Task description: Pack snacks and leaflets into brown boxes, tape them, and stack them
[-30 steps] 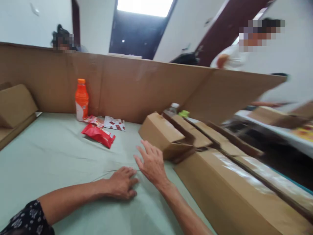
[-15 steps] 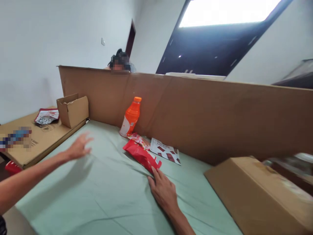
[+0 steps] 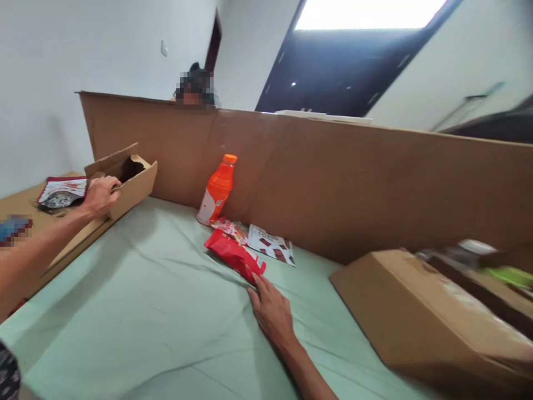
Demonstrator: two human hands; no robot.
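1. I see a white-walled room with a dark doorway at the back; the work surface is a table under a pale green cloth (image 3: 137, 311), fenced at its far side by one long cardboard wall (image 3: 333, 178). Part of another person (image 3: 194, 89) shows above that wall.
2. Count from my view: one small open carton, one orange bottle, three snack packets on the cloth, one more packet at far left, and one larger closed box at right.
3. My left hand (image 3: 99, 195) grips the near wall of the small open carton (image 3: 132, 179), fingers curled over its edge. The carton is plain brown, flaps up, tipped with its dark opening facing up and toward the wall; it rests on a flattened cardboard sheet (image 3: 62, 244) at the table's left edge.
4. My right hand (image 3: 271, 312) lies flat on the cloth, holding nothing, fingertips touching the red packet (image 3: 234, 255).
5. Just behind it lie a smaller red-and-white packet (image 3: 227, 226) and a white packet with red squares (image 3: 271, 244). The orange bottle (image 3: 216, 190) stands upright against the wall, with an orange cap and a white label.
6. A silver-and-red packet (image 3: 61, 191) lies just left of the carton. The closed brown box (image 3: 420, 311) sits at right.
7. I can read no writing on any label.
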